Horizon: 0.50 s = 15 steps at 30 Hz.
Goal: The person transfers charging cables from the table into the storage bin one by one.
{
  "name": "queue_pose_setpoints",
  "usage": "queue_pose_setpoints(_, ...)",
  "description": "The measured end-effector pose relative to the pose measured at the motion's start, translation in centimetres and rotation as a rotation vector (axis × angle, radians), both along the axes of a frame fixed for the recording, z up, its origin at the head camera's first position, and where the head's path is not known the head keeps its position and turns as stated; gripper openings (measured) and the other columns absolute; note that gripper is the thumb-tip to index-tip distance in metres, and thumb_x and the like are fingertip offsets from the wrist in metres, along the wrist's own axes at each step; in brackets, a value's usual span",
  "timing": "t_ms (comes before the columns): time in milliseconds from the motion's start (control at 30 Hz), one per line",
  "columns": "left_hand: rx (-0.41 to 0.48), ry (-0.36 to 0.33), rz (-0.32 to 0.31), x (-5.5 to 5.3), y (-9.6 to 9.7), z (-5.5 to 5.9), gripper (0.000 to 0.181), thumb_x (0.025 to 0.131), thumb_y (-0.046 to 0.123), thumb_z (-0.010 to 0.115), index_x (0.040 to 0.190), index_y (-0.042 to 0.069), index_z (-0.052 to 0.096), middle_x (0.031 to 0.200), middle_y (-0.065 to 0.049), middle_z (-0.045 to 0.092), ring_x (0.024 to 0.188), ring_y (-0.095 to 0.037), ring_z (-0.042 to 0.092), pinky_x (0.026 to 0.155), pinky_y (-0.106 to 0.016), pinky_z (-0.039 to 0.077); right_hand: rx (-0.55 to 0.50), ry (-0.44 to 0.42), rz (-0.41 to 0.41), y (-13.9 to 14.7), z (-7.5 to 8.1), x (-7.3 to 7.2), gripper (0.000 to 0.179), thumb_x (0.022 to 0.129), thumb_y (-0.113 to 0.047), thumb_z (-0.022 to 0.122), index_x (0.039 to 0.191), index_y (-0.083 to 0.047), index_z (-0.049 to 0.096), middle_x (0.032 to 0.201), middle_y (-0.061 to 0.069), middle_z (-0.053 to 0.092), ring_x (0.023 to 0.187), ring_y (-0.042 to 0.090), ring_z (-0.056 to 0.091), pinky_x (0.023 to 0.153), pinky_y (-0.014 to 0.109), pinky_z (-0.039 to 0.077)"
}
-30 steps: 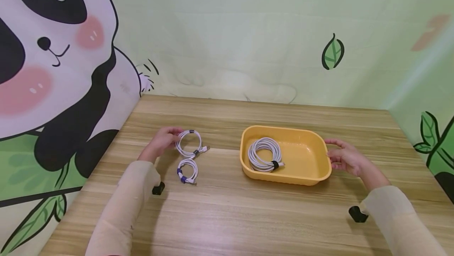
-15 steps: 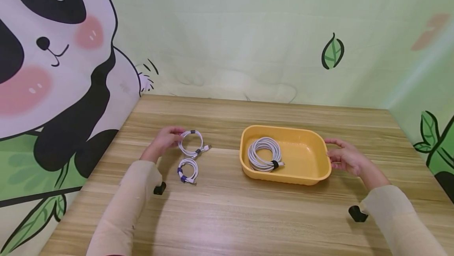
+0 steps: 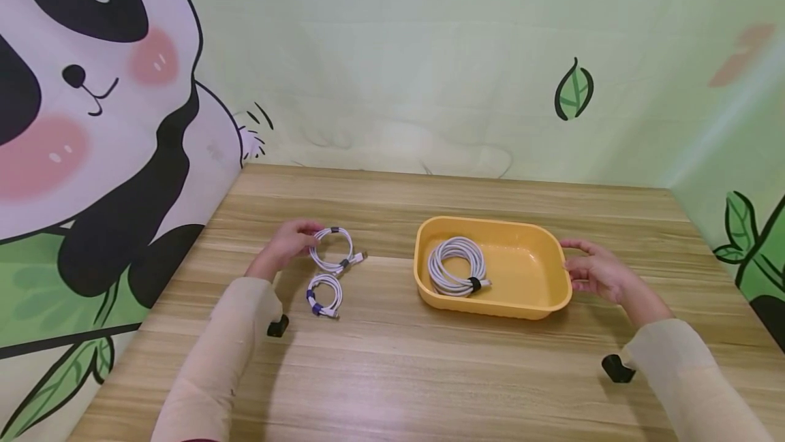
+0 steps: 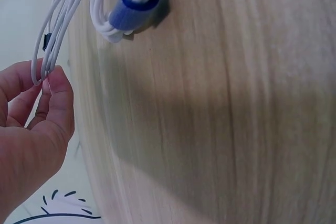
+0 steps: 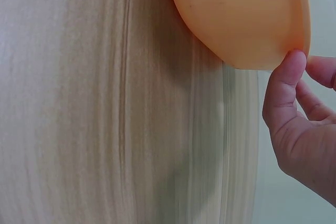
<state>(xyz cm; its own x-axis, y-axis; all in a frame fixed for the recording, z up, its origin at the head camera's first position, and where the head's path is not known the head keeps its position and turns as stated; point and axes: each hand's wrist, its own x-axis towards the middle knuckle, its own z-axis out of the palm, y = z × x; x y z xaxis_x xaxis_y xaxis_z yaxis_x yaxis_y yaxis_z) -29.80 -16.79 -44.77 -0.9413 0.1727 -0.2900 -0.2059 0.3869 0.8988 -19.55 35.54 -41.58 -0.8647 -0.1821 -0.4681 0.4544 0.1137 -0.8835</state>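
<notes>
My left hand [image 3: 293,240] pinches the outer side of a white coiled cable [image 3: 349,241] between thumb and fingers. Two black ties bind this coil, and its metal plug points right in the head view. Just in front of it lies a smaller white cable coil [image 3: 325,293] with blue ties [image 4: 134,11]. My right hand [image 3: 601,273] rests its fingertips [image 5: 294,64] against the outer right end of a yellow plastic bin [image 3: 533,268]. Inside the bin, toward its left end, is a thicker white cable coil [image 3: 450,268] with a black tie.
A wood-grain table [image 3: 392,374] bears the bin and cables. Behind it hangs a green backdrop [image 3: 368,74] with a large panda [image 3: 110,122] at the left. Black blocks are fixed at both sleeve cuffs.
The left hand and the coil with black ties have shifted slightly right. The right hand, the bin and the coil inside it stay practically where they were.
</notes>
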Motion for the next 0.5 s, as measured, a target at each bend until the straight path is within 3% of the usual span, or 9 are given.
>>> queue_pose_setpoints(500,0.026,0.011,-0.007,0.12,0.56,0.22,0.041,0.082,-0.007,0.046,0.123,-0.006,0.044,0.117,-0.025,0.046,0.087,-0.02,0.051,0.068,-0.019,0.046,-0.009,0.001,-0.004,-0.02,-0.08,-0.01,0.051,0.086,-0.006,0.049,0.13,-0.01,0.023,0.072,-0.003,0.059,0.061,0.008,0.056,0.058,0.022,0.052)
